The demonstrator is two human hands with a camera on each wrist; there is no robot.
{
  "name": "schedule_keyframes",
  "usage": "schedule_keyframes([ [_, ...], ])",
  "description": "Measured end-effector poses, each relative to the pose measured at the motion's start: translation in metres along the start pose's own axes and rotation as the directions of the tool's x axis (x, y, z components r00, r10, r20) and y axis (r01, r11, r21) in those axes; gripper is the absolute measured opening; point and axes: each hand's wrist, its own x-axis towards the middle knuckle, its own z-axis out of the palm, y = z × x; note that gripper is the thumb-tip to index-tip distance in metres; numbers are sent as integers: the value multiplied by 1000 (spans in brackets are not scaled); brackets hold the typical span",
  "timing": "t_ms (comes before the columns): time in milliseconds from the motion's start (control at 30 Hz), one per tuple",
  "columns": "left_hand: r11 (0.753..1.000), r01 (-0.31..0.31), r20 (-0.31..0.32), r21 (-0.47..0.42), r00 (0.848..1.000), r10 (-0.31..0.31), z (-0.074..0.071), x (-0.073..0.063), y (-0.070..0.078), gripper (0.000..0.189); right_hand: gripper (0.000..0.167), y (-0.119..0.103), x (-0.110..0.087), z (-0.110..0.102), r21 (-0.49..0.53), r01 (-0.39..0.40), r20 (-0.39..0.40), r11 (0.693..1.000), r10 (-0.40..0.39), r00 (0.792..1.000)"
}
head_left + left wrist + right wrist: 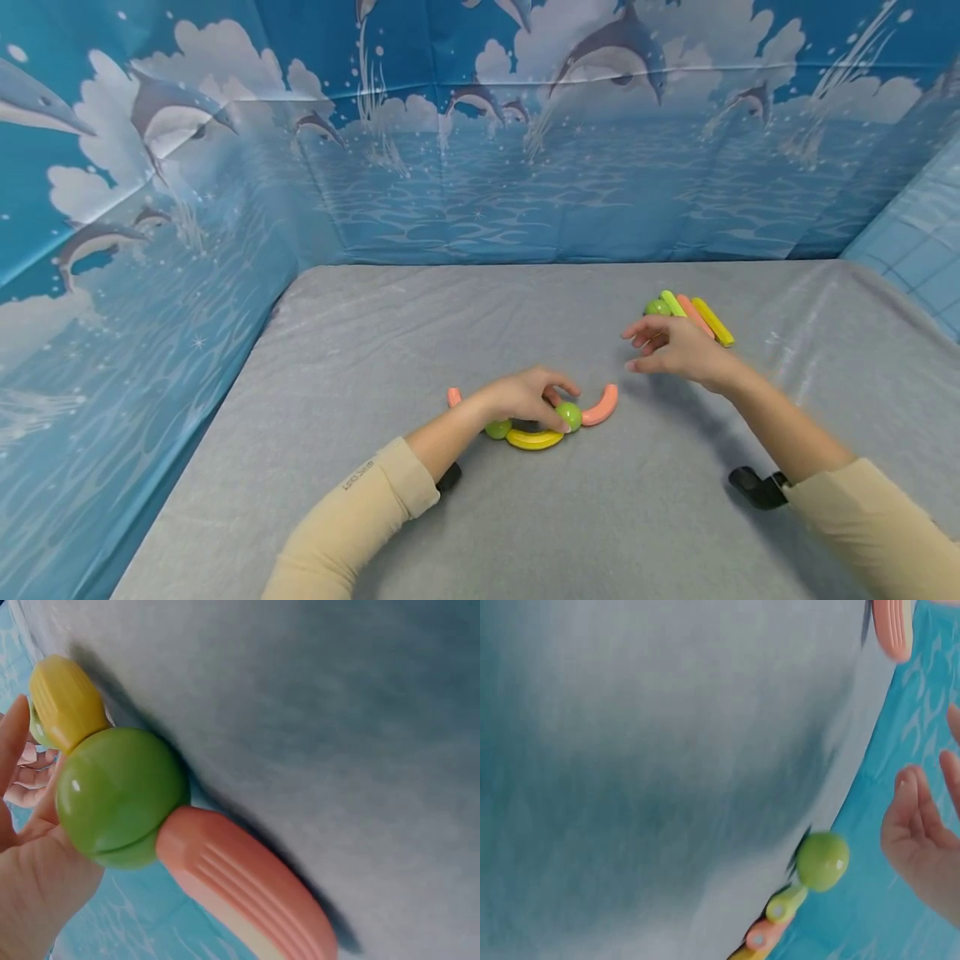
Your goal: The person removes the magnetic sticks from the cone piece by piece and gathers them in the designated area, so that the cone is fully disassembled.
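Joined in a row on the grey cloth are a left coral curved rod [454,397], a left green ball [498,429], a yellow curved rod [534,439], a right green ball [570,415] and a right coral curved rod [602,406]. The left hand [525,395] reaches over the row, its thumb and finger pinching the right green ball. Up close, the left wrist view shows the left green ball [124,799] between yellow and coral rods. Hovering over the cloth with bent, loose fingers, the right hand [678,352] holds nothing.
Near the back right lie a loose green ball [657,307] and straight rods side by side: light green [672,303], coral [694,316] and yellow [712,322]. A blue dolphin-print curtain [480,192] stands behind the grey-covered table [360,333] and along its left side.
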Motion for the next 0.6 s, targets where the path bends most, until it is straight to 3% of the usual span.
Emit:
schedule_keyframes([
  [233,1000,-7,-2,9,1000,7,-1,-3,-2,43,46,-8,-2,18,51,91,150,995,-98,984],
  [467,1000,-26,-24,5,999,26,0,-4,-4,39,40,-7,1,31,82,109,288,991,-128,949],
  [600,998,-49,-31,26,998,50,1,-3,-5,37,32,-7,2,37,39,200,320,979,-202,926],
])
